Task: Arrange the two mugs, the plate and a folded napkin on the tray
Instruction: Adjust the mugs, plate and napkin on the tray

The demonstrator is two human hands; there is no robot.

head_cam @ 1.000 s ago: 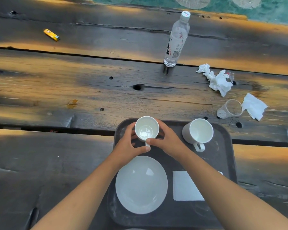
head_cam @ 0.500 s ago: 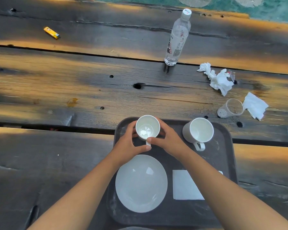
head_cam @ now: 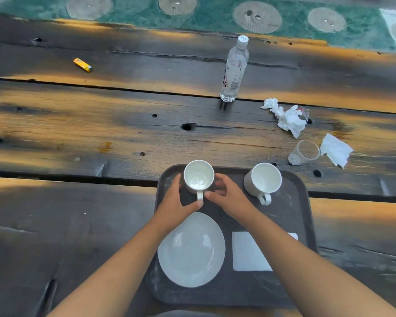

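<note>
Both hands, left hand [head_cam: 176,203] and right hand [head_cam: 230,197], cup the left mug [head_cam: 199,177] at frame centre on the tray [head_cam: 300,225], fingers curled against its sides. Right of it stands the second mug [head_cam: 264,180]; plate [head_cam: 191,250] and folded napkin [head_cam: 247,251] lie lower, forearms crossing them. A water bottle [head_cam: 234,69] stands above.

On the dark tray [head_cam: 302,225], the left hand [head_cam: 174,202] and right hand [head_cam: 229,197] cup a white mug [head_cam: 199,177] at its far left corner. A second mug [head_cam: 263,181] stands far right; plate [head_cam: 191,250] and folded napkin [head_cam: 245,252] lie nearer. The wooden worktop [head_cam: 101,124] carries the tray.

mugs [head_cam: 199,177], plate [head_cam: 191,250], napkin [head_cam: 247,251] on tray [head_cam: 302,225]
</note>
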